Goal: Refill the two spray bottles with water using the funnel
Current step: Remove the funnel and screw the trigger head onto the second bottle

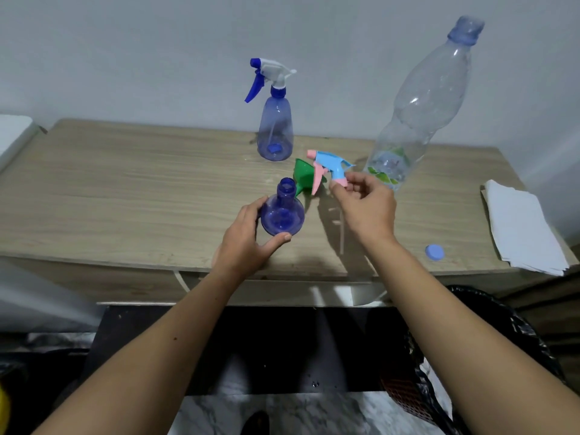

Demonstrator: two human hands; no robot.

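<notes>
My left hand [248,238] grips a small round blue spray bottle [282,213] that stands on the wooden table [125,196] with its neck uncapped. My right hand [365,204] holds the light-blue and pink spray head [329,166] by its pink collar, just above the table. A green funnel [303,177] lies on its side between the bottle and the spray head. A taller blue spray bottle [275,133] with a white and blue trigger head stands at the back. A large clear water bottle [420,108], uncapped, stands at the right.
A blue bottle cap [434,252] lies near the table's front right edge. A stack of white paper towels [521,227] sits at the far right. A bin lined with a black bag [489,350] stands below on the right.
</notes>
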